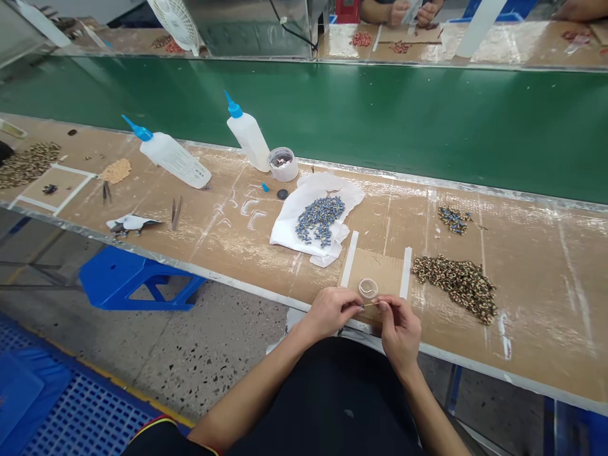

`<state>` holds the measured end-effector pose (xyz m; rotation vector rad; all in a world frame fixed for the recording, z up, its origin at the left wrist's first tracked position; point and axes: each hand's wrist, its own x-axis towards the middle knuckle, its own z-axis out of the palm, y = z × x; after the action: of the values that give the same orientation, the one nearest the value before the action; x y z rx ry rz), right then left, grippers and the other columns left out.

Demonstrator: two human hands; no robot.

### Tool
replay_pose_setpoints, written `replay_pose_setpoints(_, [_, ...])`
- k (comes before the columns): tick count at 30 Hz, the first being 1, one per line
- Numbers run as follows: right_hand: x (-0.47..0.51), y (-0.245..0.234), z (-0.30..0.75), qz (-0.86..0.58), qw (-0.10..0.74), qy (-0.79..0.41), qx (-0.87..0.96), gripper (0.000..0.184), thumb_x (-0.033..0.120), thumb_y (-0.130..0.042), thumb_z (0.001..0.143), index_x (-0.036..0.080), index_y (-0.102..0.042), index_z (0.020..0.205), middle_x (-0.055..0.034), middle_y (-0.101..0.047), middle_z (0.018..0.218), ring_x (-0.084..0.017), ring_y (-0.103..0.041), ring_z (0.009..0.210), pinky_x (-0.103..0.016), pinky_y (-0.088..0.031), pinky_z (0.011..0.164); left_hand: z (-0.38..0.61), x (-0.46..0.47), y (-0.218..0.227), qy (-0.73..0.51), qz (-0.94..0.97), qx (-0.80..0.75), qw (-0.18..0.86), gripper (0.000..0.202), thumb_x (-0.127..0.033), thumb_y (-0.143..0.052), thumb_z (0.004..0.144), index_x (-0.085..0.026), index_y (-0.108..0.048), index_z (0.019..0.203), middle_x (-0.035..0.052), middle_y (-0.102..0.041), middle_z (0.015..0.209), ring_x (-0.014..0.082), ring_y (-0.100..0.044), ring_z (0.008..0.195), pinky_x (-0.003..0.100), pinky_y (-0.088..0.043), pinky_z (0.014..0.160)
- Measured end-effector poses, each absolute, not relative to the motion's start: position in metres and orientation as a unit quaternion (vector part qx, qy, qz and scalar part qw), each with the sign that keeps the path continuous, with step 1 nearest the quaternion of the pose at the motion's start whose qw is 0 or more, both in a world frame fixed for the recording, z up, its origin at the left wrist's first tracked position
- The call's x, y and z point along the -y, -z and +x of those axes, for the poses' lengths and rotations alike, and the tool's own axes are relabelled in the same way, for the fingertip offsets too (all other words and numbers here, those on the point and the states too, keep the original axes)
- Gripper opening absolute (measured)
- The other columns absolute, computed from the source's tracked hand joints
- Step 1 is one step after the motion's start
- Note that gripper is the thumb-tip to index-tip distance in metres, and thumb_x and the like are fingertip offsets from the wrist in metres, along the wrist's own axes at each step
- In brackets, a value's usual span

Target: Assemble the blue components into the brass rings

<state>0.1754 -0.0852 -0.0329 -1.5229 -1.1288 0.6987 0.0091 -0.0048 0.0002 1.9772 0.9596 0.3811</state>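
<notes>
My left hand (333,310) is closed in a pinch at the table's front edge, on a small piece mostly hidden by the fingers. Opposite it, my right hand (401,330) pinches a thin yellowish stick (371,304) that reaches across to the left fingertips. Just beyond the fingers sits a small round clear dish (367,288), on a cardboard pad (382,266) edged with white tape. A heap of small blue parts (319,220) lies on white paper (287,221) to the left. Dark-and-tan small parts (456,286) are piled to the right.
A smaller cluster of blue parts (453,220) lies at right. Two blue-tipped bottles, one upright (249,139) and one tilted (175,158), are near a tape roll (284,166). Tweezers (177,213) lie left. Beyond runs a green belt (403,120); a co-worker's hands (413,12) are across it.
</notes>
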Motion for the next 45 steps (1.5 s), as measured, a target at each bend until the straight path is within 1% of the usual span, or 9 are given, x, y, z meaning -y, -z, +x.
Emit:
replay_pose_setpoints(5, [0.084, 0.032, 0.175, -0.635, 0.533, -0.295, 0.475, 0.013, 0.029, -0.058, 0.095, 0.021, -0.068, 0.091, -0.0053, -0.073, 0.088, -0.021, -0.070, 0.085, -0.035, -0.055, 0.078, 0.009, 0.004, -0.001, -0.156, 0.786, -0.386, 0.457, 0.011, -0.020, -0.063, 0.090, -0.018, -0.073, 0.089, 0.0031, -0.071, 0.081, 0.0154, -0.062, 0.073, 0.023, -0.044, 0.071])
replay_pose_setpoints(11, [0.083, 0.027, 0.184, -0.636, 0.555, -0.278, 0.458, 0.012, 0.029, -0.058, 0.095, 0.020, -0.067, 0.093, -0.0064, -0.072, 0.089, -0.021, -0.069, 0.081, -0.035, -0.057, 0.070, 0.006, 0.001, -0.002, -0.165, 0.760, -0.395, 0.490, 0.010, -0.022, -0.065, 0.088, -0.017, -0.074, 0.090, 0.0023, -0.073, 0.081, 0.0136, -0.061, 0.069, 0.022, -0.044, 0.069])
replay_pose_setpoints(16, [0.070, 0.018, 0.190, -0.633, 0.562, -0.235, 0.479, 0.012, 0.030, -0.061, 0.093, 0.021, -0.070, 0.090, -0.0075, -0.068, 0.093, -0.024, -0.066, 0.092, -0.041, -0.055, 0.080, 0.005, 0.001, -0.001, -0.168, 0.747, -0.402, 0.502, 0.012, -0.025, -0.066, 0.087, -0.017, -0.075, 0.090, 0.0022, -0.073, 0.080, 0.0130, -0.059, 0.067, 0.021, -0.044, 0.065])
replay_pose_setpoints(21, [0.056, 0.008, 0.182, -0.628, 0.504, -0.222, 0.550, 0.013, 0.029, -0.062, 0.092, 0.024, -0.073, 0.096, -0.0078, -0.067, 0.099, -0.023, -0.065, 0.093, -0.040, -0.054, 0.083, 0.004, 0.000, 0.000, -0.174, 0.745, -0.398, 0.507, 0.012, -0.021, -0.062, 0.088, -0.017, -0.074, 0.091, 0.0017, -0.072, 0.080, 0.0118, -0.055, 0.064, 0.021, -0.042, 0.064])
replay_pose_setpoints(25, [0.055, 0.005, 0.196, -0.663, 0.467, -0.185, 0.556, 0.021, 0.033, -0.058, 0.093, 0.022, -0.070, 0.106, -0.0096, -0.065, 0.106, -0.021, -0.064, 0.087, -0.036, -0.054, 0.074, 0.003, -0.003, 0.002, -0.175, 0.744, -0.394, 0.511, 0.013, -0.023, -0.062, 0.089, -0.017, -0.073, 0.090, 0.0018, -0.072, 0.081, 0.0114, -0.053, 0.062, 0.021, -0.040, 0.061])
replay_pose_setpoints(31, [0.065, 0.016, 0.253, -0.761, 0.408, -0.100, 0.494, 0.025, 0.040, -0.054, 0.095, 0.018, -0.067, 0.096, -0.0073, -0.064, 0.088, -0.020, -0.059, 0.072, -0.034, -0.048, 0.064, 0.002, -0.004, 0.003, -0.177, 0.737, -0.401, 0.515, 0.014, -0.025, -0.061, 0.088, -0.017, -0.073, 0.088, 0.0028, -0.072, 0.081, 0.0113, -0.052, 0.061, 0.022, -0.040, 0.059])
replay_pose_setpoints(36, [0.060, 0.029, 0.262, -0.779, 0.360, -0.079, 0.508, 0.030, 0.048, -0.059, 0.091, 0.019, -0.067, 0.096, -0.0078, -0.064, 0.091, -0.022, -0.060, 0.076, -0.037, -0.048, 0.072, 0.003, -0.005, 0.004, -0.178, 0.732, -0.401, 0.522, 0.013, -0.023, -0.061, 0.087, -0.017, -0.072, 0.088, 0.0019, -0.072, 0.081, 0.0109, -0.052, 0.061, 0.021, -0.039, 0.059])
replay_pose_setpoints(40, [0.056, 0.031, 0.259, -0.776, 0.335, -0.077, 0.528, 0.032, 0.047, -0.053, 0.096, 0.020, -0.070, 0.092, -0.0060, -0.063, 0.088, -0.020, -0.060, 0.073, -0.035, -0.047, 0.070, 0.002, -0.005, -0.001, -0.179, 0.722, -0.407, 0.530, 0.012, -0.022, -0.062, 0.086, -0.016, -0.072, 0.087, 0.0015, -0.071, 0.079, 0.0102, -0.051, 0.060, 0.021, -0.039, 0.059])
replay_pose_setpoints(45, [0.065, 0.027, 0.265, -0.758, 0.305, -0.078, 0.571, 0.035, 0.046, -0.050, 0.097, 0.020, -0.073, 0.103, -0.0079, -0.065, 0.095, -0.022, -0.062, 0.079, -0.036, -0.048, 0.072, -0.011, -0.003, -0.018, -0.194, 0.653, -0.451, 0.577, 0.017, -0.029, -0.063, 0.089, -0.014, -0.071, 0.089, 0.0017, -0.068, 0.074, 0.0121, -0.056, 0.065, 0.021, -0.043, 0.062])
